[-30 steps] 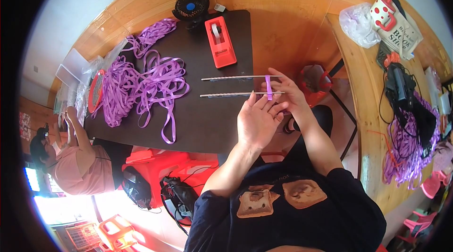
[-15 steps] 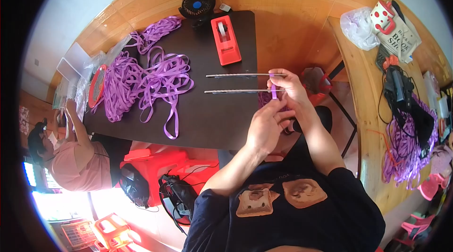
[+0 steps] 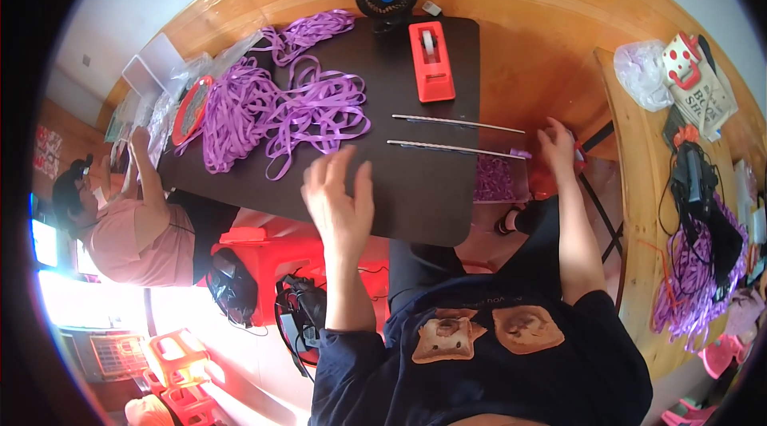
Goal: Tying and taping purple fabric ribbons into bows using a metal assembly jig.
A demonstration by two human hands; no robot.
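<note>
Past the worktop's right edge (image 3: 468, 194), ribbon (image 3: 521, 154) on a rod (image 3: 455, 147) lies beside the right grip (image 3: 558, 151), empty and loosely parted like the left grip (image 3: 341, 198).

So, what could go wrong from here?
Both rods stick out past the right edge of the table, so a bump from the right hand might shift them. The purple piece sits right by the tip of the nearer rod and could drop off. The ribbon lies in loose, overlapping loops near the left hand, so it may snag or tangle.
</note>
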